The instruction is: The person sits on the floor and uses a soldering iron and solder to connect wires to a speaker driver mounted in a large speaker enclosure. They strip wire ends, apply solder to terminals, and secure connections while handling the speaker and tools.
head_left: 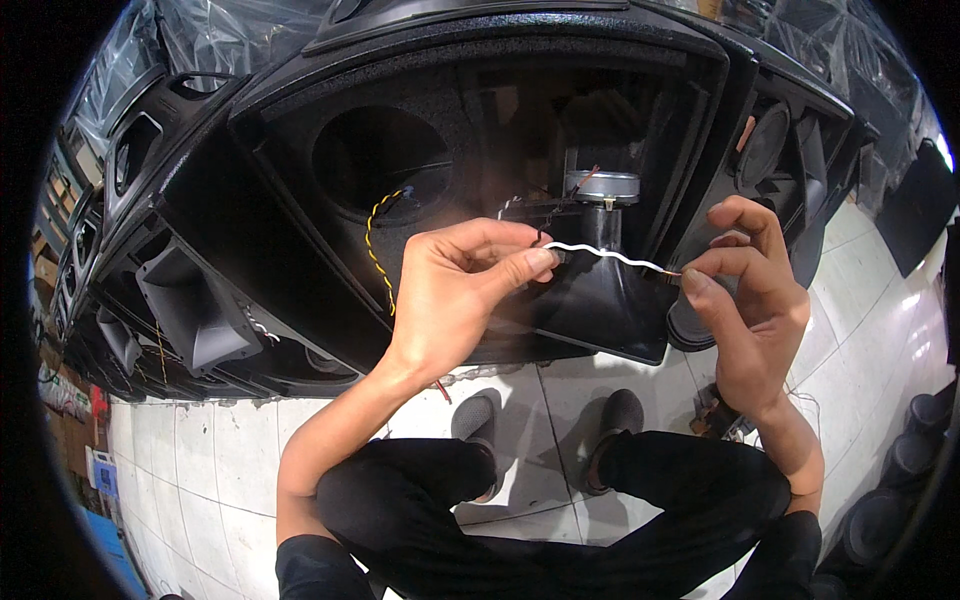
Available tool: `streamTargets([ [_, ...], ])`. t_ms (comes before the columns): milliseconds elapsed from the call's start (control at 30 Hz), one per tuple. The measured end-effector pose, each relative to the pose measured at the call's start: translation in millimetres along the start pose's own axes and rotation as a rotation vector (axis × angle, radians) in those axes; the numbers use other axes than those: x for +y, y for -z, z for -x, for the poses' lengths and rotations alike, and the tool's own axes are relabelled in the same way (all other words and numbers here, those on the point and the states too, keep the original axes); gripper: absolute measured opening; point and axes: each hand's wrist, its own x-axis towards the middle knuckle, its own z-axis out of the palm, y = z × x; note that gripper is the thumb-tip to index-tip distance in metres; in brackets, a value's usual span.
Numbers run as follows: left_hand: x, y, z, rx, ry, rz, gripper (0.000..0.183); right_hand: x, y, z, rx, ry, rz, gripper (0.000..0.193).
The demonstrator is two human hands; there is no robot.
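Note:
A white wire [608, 253] with a bared copper end runs between my two hands, in front of an open black speaker cabinet [290, 190]. My left hand [470, 280] pinches the wire's left part between thumb and forefinger, where a dark strand also shows. At the bared tip, the thumb and forefinger of my right hand [745, 300] are closed, the other fingers curled loosely. Just beyond the wire, a black horn [605, 305] with a silver driver [603, 187] rests at the cabinet front. A twisted yellow-and-black wire [374, 240] hangs from the round opening [375, 150].
More black speaker cabinets stand on both sides, one with a grey horn [195, 305] at left. Black round parts [875, 520] line the right edge of the tiled floor [220, 470]. Plastic sheeting [240, 35] lies behind. Small tools or parts [715, 412] sit below my right hand.

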Motion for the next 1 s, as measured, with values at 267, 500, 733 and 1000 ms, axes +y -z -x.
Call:
streamTargets([
  [267, -5, 17, -6, -0.516, -0.551, -0.444, 0.020, 0, 6, -3, 0.031, -0.136, -0.117, 0.008],
  [500, -12, 8, -3, -0.246, -0.562, -0.773, 0.019, -13, 11, -9, -0.034, 0.216, 0.149, 0.010],
  [733, -6, 6, -4, -0.194, -0.445, -0.495, 0.013, 4, 1, -1, -0.107, -0.194, -0.014, 0.028],
  [1000, -4, 6, -4, -0.116, -0.482, -0.533, 0.013, -12, 9, -3, -0.408, -0.410, -0.074, 0.040],
])
